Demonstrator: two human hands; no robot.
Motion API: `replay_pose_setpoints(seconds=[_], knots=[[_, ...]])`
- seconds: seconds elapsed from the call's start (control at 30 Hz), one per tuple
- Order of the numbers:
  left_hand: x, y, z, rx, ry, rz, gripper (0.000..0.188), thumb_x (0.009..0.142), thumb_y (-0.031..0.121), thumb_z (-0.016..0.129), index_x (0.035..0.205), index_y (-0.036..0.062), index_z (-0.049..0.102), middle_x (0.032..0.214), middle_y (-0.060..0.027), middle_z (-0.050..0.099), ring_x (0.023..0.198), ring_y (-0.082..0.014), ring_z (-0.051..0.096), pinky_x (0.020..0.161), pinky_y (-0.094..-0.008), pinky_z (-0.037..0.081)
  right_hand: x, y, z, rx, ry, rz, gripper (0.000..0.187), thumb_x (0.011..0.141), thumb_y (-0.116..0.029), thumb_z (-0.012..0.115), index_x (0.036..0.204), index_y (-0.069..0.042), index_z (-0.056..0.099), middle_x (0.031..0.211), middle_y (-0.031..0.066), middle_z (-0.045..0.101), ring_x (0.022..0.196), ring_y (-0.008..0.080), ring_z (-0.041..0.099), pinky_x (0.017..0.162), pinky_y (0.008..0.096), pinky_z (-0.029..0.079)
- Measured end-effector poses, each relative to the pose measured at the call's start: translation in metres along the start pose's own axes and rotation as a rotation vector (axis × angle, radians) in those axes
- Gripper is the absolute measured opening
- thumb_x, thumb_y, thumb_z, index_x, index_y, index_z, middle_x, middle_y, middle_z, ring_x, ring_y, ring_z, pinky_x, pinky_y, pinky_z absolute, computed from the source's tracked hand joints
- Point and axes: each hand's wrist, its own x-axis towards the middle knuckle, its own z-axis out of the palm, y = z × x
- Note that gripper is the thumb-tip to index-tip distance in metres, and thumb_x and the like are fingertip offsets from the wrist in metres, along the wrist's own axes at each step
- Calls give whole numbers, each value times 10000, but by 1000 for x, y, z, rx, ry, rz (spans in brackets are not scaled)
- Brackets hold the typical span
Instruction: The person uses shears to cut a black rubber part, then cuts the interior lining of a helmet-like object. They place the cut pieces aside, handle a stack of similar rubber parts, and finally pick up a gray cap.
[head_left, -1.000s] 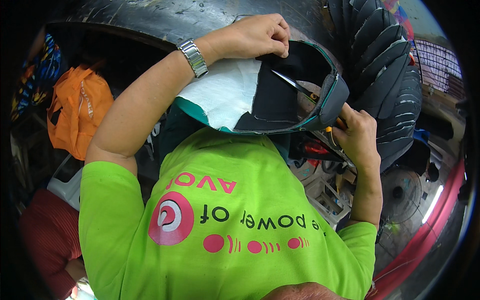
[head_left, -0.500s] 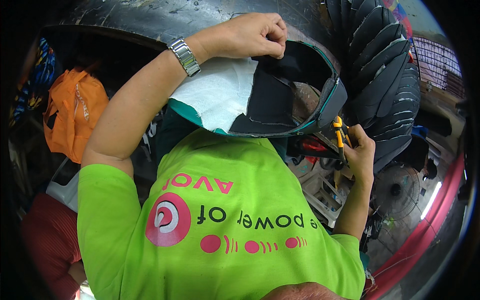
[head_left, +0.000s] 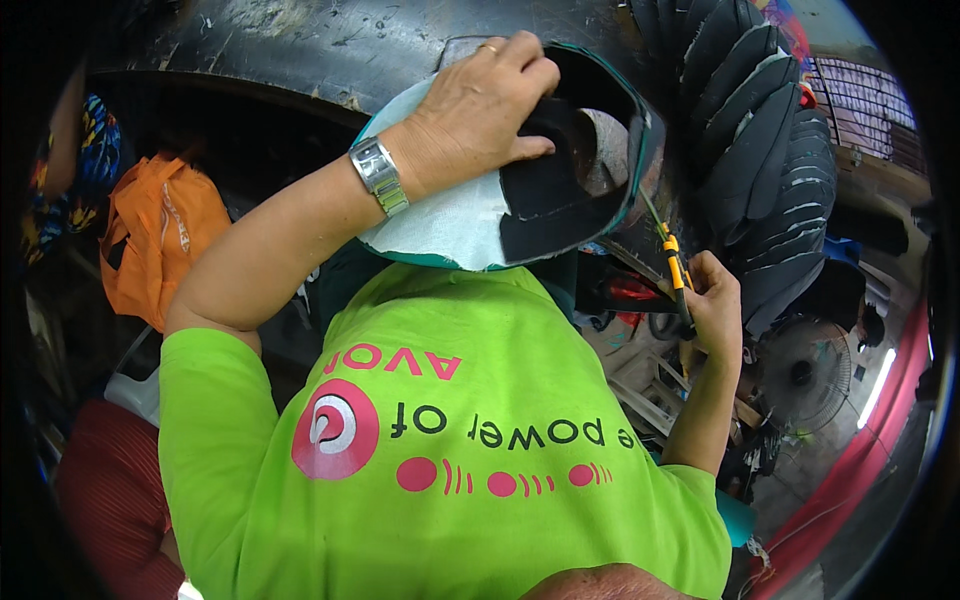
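Observation:
A curved, hollow fabric piece [head_left: 560, 205], black inside with white cloth lining and a teal edge, leans at the table's near edge in front of me. My left hand [head_left: 490, 105] lies over its white part and holds it, fingers bent at the far side and thumb stretched across the black inside. My right hand [head_left: 712, 300] is closed on yellow-and-black scissors [head_left: 675, 262], just right of the piece. Their thin blade points up beside the piece's right rim, apart from my left hand. Whether the blade touches the rim, I cannot tell.
Long stacks of black shaped pieces [head_left: 745, 160] stand along the right of the dark, scuffed table [head_left: 270, 45]. An orange bag [head_left: 160, 240] hangs at the left. A fan [head_left: 803, 372] stands low at the right, and a person's patterned clothing [head_left: 97, 150] shows at far left.
The fabric piece has tilted and shifted slightly up and left. My left hand has spread from a pinch at the rim to lie over it. The scissors' blade now shows.

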Motion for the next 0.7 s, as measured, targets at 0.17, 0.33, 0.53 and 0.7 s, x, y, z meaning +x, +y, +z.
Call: replay_pose_setpoints(seconds=[0.17, 0.33, 0.53, 0.7], knots=[[2, -1, -4, -17, -29, -137, 506, 728, 298, 871, 1065, 35, 600, 1098, -136, 560, 943, -321, 650, 870, -376, 555, 3, 3, 2, 303, 103, 53, 305, 769, -68, 839, 778, -56, 535, 649, -91, 429, 582, 2, 367, 519, 192, 266], [4, -7, -10, -32, -125, -125, 347, 792, 231, 819, 973, -5, 641, 1041, -143, 583, 884, -318, 657, 824, -389, 549, 26, -16, 14, 524, 124, -125, 258, 820, -65, 816, 853, -54, 560, 681, -88, 501, 585, -12, 427, 518, 173, 304], [13, -18, -22, -95, -242, -66, 158, 845, 78, 722, 967, -15, 685, 1052, -127, 603, 925, -304, 648, 840, -385, 535, 79, -68, 15, 700, 124, -342, 228, 827, -100, 816, 895, -43, 606, 662, -45, 545, 551, 24, 497, 495, 196, 371], [14, -19, -44, -265, -502, 279, 134, 852, 23, 691, 985, 8, 697, 1107, -129, 589, 1020, -303, 620, 891, -370, 510, 97, -96, 17, 717, -37, -424, 244, 802, -131, 844, 856, -52, 619, 672, -50, 550, 567, 16, 498, 516, 179, 383]])
